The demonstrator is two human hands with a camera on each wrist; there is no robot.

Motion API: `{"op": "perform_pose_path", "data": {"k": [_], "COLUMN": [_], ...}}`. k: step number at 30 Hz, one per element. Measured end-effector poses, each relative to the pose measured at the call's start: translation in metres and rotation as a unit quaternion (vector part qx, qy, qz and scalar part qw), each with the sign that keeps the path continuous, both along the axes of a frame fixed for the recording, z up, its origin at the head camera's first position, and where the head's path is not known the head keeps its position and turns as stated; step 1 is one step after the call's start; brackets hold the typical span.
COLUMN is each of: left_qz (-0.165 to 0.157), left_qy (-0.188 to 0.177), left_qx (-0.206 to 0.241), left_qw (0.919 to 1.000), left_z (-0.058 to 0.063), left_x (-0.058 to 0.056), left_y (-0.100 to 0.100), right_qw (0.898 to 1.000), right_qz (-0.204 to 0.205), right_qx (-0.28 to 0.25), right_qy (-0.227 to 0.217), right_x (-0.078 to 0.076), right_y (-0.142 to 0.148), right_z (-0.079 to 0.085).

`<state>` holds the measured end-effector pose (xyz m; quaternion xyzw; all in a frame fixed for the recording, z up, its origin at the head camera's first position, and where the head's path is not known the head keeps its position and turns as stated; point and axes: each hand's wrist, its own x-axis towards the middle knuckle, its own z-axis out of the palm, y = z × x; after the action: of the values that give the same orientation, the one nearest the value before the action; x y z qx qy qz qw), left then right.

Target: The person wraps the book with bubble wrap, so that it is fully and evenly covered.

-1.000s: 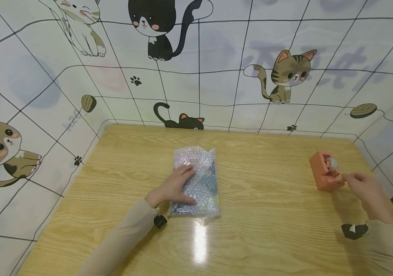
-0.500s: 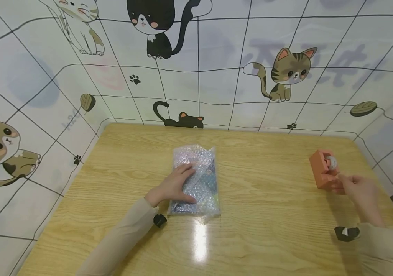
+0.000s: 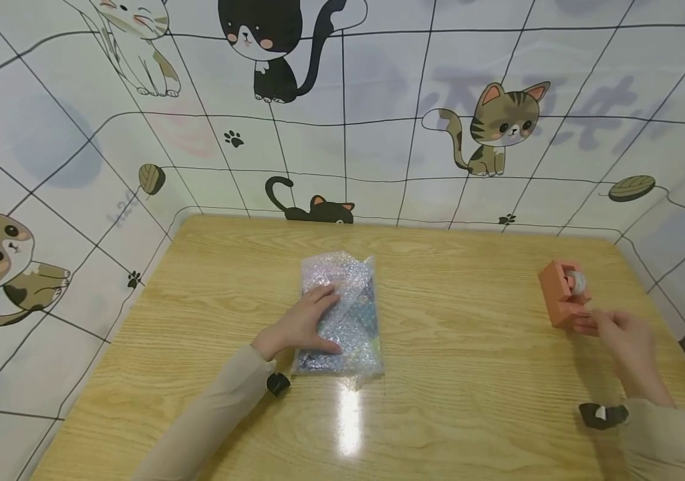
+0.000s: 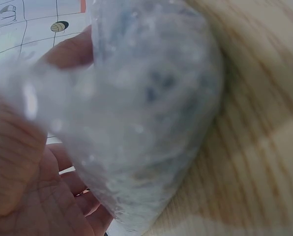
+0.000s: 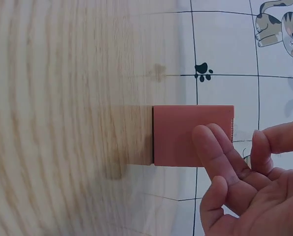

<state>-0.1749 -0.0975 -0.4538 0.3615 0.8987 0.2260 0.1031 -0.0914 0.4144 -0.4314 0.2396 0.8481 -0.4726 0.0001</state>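
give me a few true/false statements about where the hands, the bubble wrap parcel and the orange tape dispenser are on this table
1. The left hand rests on the clear bubble-wrapped flat parcel. True.
2. The small orange block-shaped tape dispenser sits on top of the parcel. False: it stands apart, near the right edge of the light wooden table.
3. The right hand is at the dispenser's near end. True.
4. The parcel is lifted off the table. False: it lies flat on it.

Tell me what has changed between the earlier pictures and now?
The right hand drew slightly back toward the person; its fingers now touch the near end of the orange tape dispenser. The left hand stayed flat on the bubble-wrapped package; neither object moved.
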Motion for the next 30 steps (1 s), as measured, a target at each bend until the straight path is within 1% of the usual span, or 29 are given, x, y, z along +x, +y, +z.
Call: {"op": "perform_pose_path", "data": {"k": [1, 3, 4, 6, 7, 8, 10, 12, 15, 17, 19, 21, 22, 24, 26, 28, 29, 30], "left_qz": [0.0, 0.002, 0.002, 0.002, 0.003, 0.004, 0.004, 0.004, 0.004, 0.004, 0.003, 0.003, 0.002, 0.002, 0.001, 0.0, -0.001, -0.002], "left_qy": [0.0, -0.002, -0.002, -0.003, -0.003, -0.004, -0.004, -0.005, -0.006, -0.006, -0.008, -0.009, -0.01, -0.008, -0.006, -0.005, -0.004, -0.004], "left_qx": [-0.001, -0.005, -0.004, -0.003, -0.004, -0.004, -0.004, -0.003, -0.004, -0.005, -0.006, -0.006, -0.005, -0.001, 0.002, 0.005, 0.006, 0.005], "left_qw": [1.0, 1.0, 1.0, 1.0, 1.0, 1.0, 1.0, 1.0, 1.0, 1.0, 0.9999, 0.9999, 0.9999, 1.0, 1.0, 1.0, 1.0, 1.0], "left_z": [0.0, -0.001, -0.001, -0.001, -0.001, -0.001, -0.001, -0.001, -0.002, -0.001, -0.001, -0.001, -0.001, -0.001, -0.001, 0.0, 0.0, 0.0], "left_x": [0.0, 0.0, 0.0, 0.0, 0.0, 0.0, 0.0, 0.0, 0.0, 0.0, 0.0, 0.0, 0.0, 0.0, 0.0, 0.0, 0.0, 0.0], "left_y": [0.0, 0.0, -0.001, -0.001, 0.0, 0.0, 0.0, 0.0, -0.001, -0.001, 0.0, 0.0, 0.0, 0.0, 0.0, 0.0, 0.0, 0.0], "right_qw": [1.0, 0.997, 0.996, 0.996, 0.996, 0.996, 0.997, 0.997, 0.996, 0.995, 0.994, 0.992, 0.991, 0.987, 0.982, 0.979, 0.978, 0.979], "right_qz": [0.006, 0.017, 0.015, 0.013, 0.011, 0.009, 0.009, 0.025, 0.034, 0.037, 0.027, 0.015, 0.009, -0.014, -0.035, -0.065, -0.085, -0.097], "right_qx": [-0.017, -0.066, -0.078, -0.08, -0.081, -0.073, -0.056, -0.052, -0.055, -0.041, -0.037, -0.043, -0.055, -0.104, -0.145, -0.161, -0.159, -0.15], "right_qy": [0.011, 0.024, 0.034, 0.045, 0.046, 0.043, 0.048, 0.048, 0.064, 0.081, 0.1, 0.117, 0.122, 0.125, 0.119, 0.106, 0.106, 0.097], "right_x": [0.0, -0.002, -0.003, -0.006, -0.006, -0.006, -0.003, 0.003, 0.012, 0.016, 0.019, 0.02, 0.019, 0.016, 0.013, 0.01, 0.009, 0.009], "right_y": [0.005, 0.017, 0.025, 0.04, 0.046, 0.047, 0.044, 0.033, 0.014, 0.007, 0.003, 0.0, -0.001, -0.003, -0.004, -0.007, -0.009, -0.012], "right_z": [-0.006, -0.017, -0.026, -0.043, -0.048, -0.05, -0.048, -0.036, -0.019, -0.015, -0.014, -0.016, -0.017, -0.019, -0.02, -0.021, -0.021, -0.021]}}
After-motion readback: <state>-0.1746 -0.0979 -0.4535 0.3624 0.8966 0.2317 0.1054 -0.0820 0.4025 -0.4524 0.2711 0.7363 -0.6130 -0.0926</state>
